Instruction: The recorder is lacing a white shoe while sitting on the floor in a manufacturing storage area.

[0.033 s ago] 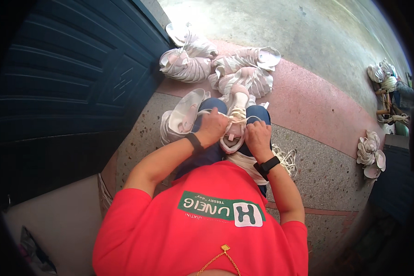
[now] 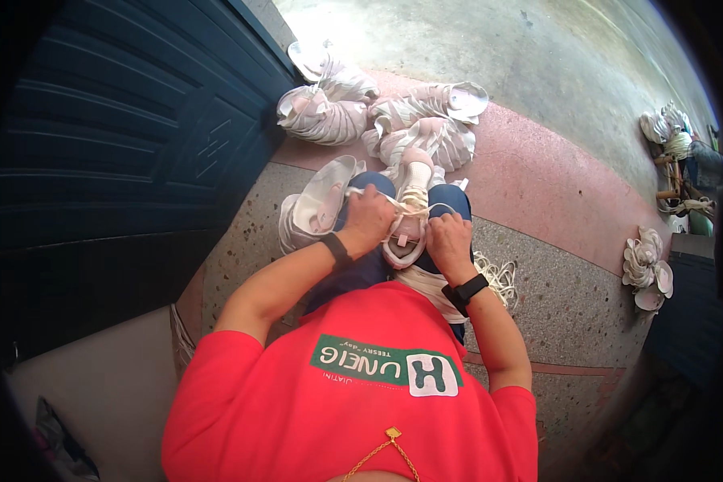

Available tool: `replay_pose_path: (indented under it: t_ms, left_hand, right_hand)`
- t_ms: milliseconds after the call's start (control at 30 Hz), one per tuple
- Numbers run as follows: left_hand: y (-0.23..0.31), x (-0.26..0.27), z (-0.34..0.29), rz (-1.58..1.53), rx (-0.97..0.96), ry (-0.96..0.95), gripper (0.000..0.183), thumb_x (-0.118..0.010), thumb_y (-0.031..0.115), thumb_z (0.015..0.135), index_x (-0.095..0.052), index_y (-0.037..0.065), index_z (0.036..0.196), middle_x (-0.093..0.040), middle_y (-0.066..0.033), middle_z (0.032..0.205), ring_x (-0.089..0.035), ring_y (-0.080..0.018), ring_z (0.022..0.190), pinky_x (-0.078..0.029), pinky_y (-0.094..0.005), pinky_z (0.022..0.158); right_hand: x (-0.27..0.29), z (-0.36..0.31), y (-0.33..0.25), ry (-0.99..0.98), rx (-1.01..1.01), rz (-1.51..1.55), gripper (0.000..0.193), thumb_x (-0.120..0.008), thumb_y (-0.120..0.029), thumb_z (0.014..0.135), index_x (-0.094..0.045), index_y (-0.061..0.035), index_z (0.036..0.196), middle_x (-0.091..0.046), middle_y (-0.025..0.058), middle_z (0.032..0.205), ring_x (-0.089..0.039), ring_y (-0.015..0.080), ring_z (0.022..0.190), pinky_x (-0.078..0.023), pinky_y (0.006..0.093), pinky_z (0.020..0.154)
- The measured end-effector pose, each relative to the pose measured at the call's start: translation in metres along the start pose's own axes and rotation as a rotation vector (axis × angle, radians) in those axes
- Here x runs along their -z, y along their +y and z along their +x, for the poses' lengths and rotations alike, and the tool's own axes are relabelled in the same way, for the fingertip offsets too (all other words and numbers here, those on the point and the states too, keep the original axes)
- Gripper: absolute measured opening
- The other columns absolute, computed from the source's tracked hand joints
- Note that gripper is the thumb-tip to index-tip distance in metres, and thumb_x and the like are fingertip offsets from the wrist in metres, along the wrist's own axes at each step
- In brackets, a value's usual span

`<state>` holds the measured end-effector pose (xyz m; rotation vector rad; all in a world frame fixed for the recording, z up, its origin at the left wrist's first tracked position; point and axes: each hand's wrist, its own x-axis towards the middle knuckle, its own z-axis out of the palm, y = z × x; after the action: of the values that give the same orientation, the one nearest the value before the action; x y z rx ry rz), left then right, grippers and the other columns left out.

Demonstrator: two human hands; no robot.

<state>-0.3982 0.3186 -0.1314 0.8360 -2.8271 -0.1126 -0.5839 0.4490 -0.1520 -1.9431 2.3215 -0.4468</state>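
In the head view, a pale pink and white shoe upper (image 2: 410,229) lies between the person's knees in blue trousers (image 2: 450,198), with its padded heel opening on the near side and its toe on the far side. A cream lace (image 2: 439,206) crosses the middle of the upper and stretches out to both sides.

The left hand (image 2: 369,218) is just left of the upper, above the left knee, with its fingers curled in narrow, holding the lace on that side. The right hand (image 2: 450,240) is just right of the upper, its fingers bent close together where the lace's right strand bows over and meets them. The lacing thus sits between the two sets of fingers, slightly to their far side; the backs of the hands hide the exact pinch of the fingertips.

Left of the left knee, more white uppers (image 2: 317,210) lie nested together. On the far side, beyond the knees, pinkish stacks (image 2: 427,145) rest on a pink floor strip (image 2: 554,165). Loose cream laces (image 2: 502,283) hang to the right, near the right wristband (image 2: 466,293). A dark blue door (image 2: 136,128) stands at the left.
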Motion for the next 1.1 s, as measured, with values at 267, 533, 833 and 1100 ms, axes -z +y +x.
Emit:
replay_pose_path:
  t_ms: [267, 533, 833, 1100]
  left_hand:
    - [0.014, -0.007, -0.013, -0.102, 0.051, -0.041, 0.014, -0.067, 0.024, 0.085, -0.072, 0.011, 0.087, -0.068, -0.0046, 0.082, -0.058, -0.0264, 0.096, -0.04, -0.0457, 0.077]
    - [0.023, 0.008, -0.002, 0.115, -0.188, -0.139, 0.014, -0.063, 0.022, 0.084, -0.07, 0.012, 0.091, -0.067, -0.0044, 0.09, -0.056, -0.0268, 0.099, -0.04, -0.0464, 0.079]
    - [-0.005, 0.008, 0.026, -0.594, 0.048, -0.026, 0.014, -0.069, 0.017, 0.088, -0.073, 0.004, 0.091, -0.066, -0.0091, 0.087, -0.062, -0.0264, 0.093, -0.047, -0.0395, 0.08]
    - [-0.065, 0.02, 0.098, -0.965, 0.383, -0.052, 0.029, -0.068, 0.019, 0.094, -0.072, -0.001, 0.114, -0.075, -0.0131, 0.098, -0.068, -0.0145, 0.088, -0.053, -0.0297, 0.078]
  right_hand:
    - [-0.01, -0.002, -0.014, -0.046, -0.033, 0.079, 0.01, -0.071, -0.02, 0.086, -0.068, -0.0106, 0.084, -0.066, 0.0094, 0.082, -0.063, 0.0302, 0.087, -0.046, 0.0447, 0.079]
    - [-0.002, 0.008, -0.013, -0.186, 0.16, -0.154, 0.012, -0.061, -0.017, 0.086, -0.072, -0.0112, 0.086, -0.067, 0.0057, 0.085, -0.062, 0.0243, 0.095, -0.044, 0.042, 0.079]
    - [0.025, 0.03, -0.011, 0.152, 0.025, 0.423, 0.009, -0.072, -0.016, 0.086, -0.07, -0.007, 0.085, -0.059, 0.0113, 0.087, -0.059, 0.033, 0.088, -0.045, 0.0458, 0.075]
    - [0.043, 0.084, 0.012, 0.237, -0.223, 0.586, 0.027, -0.068, -0.015, 0.094, -0.067, 0.002, 0.115, -0.061, 0.0144, 0.085, -0.06, 0.028, 0.079, -0.049, 0.0396, 0.072]
